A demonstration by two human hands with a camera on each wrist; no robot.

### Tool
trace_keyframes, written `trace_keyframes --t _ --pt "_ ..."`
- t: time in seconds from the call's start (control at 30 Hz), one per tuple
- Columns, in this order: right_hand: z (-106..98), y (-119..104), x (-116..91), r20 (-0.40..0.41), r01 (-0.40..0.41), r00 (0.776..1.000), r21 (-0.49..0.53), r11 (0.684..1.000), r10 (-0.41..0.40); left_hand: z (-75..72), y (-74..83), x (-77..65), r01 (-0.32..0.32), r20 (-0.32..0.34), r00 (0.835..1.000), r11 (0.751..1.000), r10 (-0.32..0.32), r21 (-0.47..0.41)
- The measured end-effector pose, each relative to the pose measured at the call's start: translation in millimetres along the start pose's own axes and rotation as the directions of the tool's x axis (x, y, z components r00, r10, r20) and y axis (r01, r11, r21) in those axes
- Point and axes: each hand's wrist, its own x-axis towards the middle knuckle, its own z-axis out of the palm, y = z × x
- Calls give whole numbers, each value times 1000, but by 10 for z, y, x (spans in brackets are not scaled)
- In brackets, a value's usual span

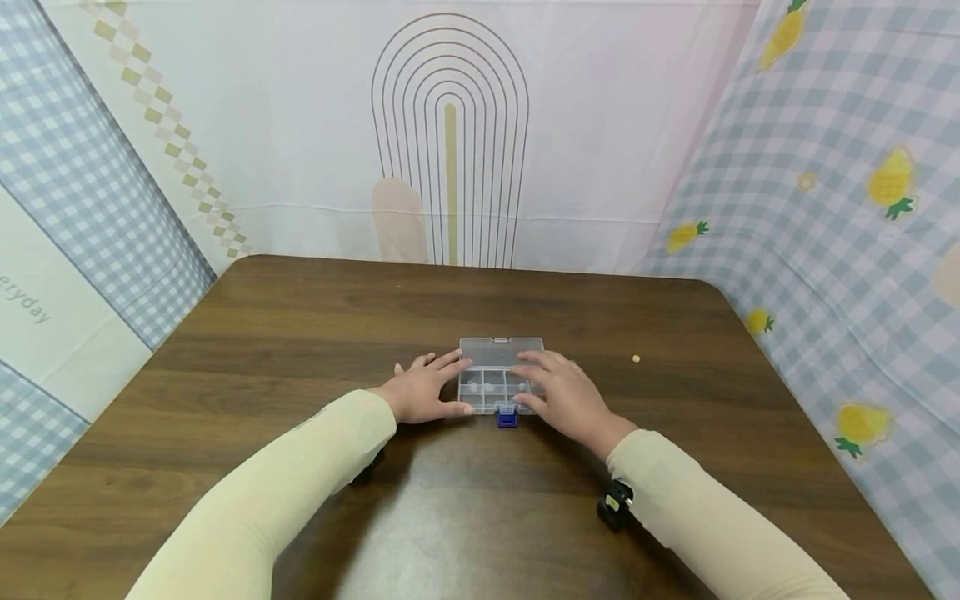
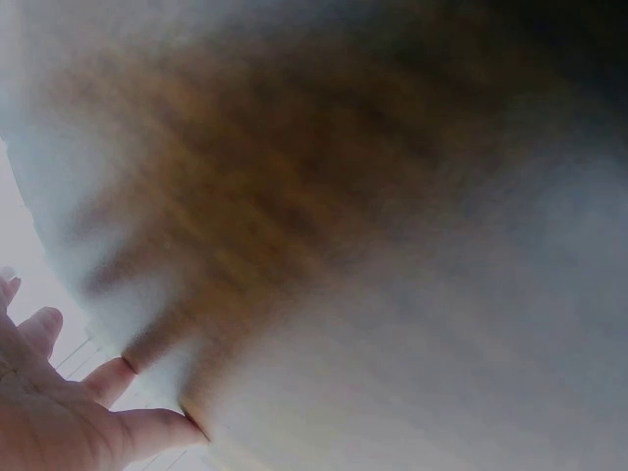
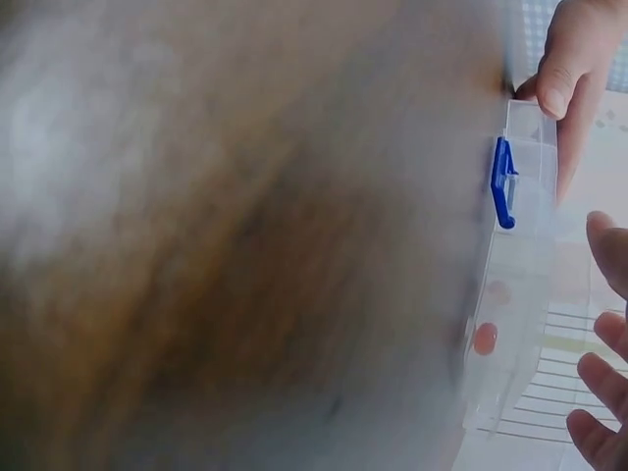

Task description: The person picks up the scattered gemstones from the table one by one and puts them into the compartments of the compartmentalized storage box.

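A clear plastic compartment box [image 1: 483, 400] lies on the table with its see-through lid [image 1: 483, 350] folded back on the far side. Its blue latch [image 1: 507, 419] is at the near edge. Small pale pieces show in some compartments. My left hand [image 1: 423, 392] is at the box's left side, fingers spread, thumb at the near corner. Over the right side reaches my right hand [image 1: 566, 396], its fingers apart and loosely bent, holding nothing. In the right wrist view, a reddish round spot [image 3: 486, 339] shows at the box's front wall.
A small yellowish bead [image 1: 636, 358] lies on the brown wooden table [image 1: 337, 325], right of the box. Hanging cloths [image 1: 600, 125] enclose the table's back and sides. Dark wrist cameras [image 1: 615, 506] sit under the sleeves.
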Motion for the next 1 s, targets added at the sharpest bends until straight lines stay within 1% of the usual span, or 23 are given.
trace_keyframes --t 0.2,0.67,0.83,1.0 --pt "-28 58 -5 -19 -4 1000 -1 1000 4 -16 24 -30 -2 -4 1000 1000 2 -5" --pt "-102 218 8 -66 -75 995 67 995 80 -14 11 -25 -2 -3 1000 1000 2 -16" --pt "-88 296 24 -80 -118 989 96 988 126 -7 -3 -16 -9 -10 1000 1000 9 -18" --pt "-77 383 27 -63 -200 975 143 969 211 10 -12 1 -5 -6 1000 1000 5 -18"
